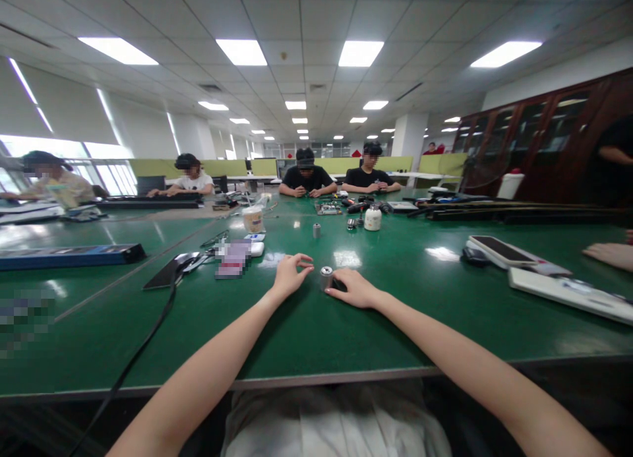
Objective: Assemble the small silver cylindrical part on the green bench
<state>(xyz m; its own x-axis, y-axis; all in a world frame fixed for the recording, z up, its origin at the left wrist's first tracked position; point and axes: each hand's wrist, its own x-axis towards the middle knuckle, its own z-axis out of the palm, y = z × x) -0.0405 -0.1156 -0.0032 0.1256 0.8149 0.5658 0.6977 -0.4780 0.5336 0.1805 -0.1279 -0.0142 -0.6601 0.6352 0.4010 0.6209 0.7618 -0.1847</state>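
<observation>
A short silver metal cylinder stands upright on the green table, with a dark opening in its top face. From the right, my right hand grips it, thumb at the front of its base and forefinger by its far side. A dark patch shows inside the curl of these fingers; whether it is shadow or an object I cannot tell. Just left of the cylinder, my left hand is open and holds nothing, its bent fingers apart and pointing toward it. Farther off stands a second, similar metal cylinder.
Left of my hands lie a phone-like purple item and a black cable. A cup and a white jar stand beyond. White devices lie right, near another person's hand. Several people sit across the table.
</observation>
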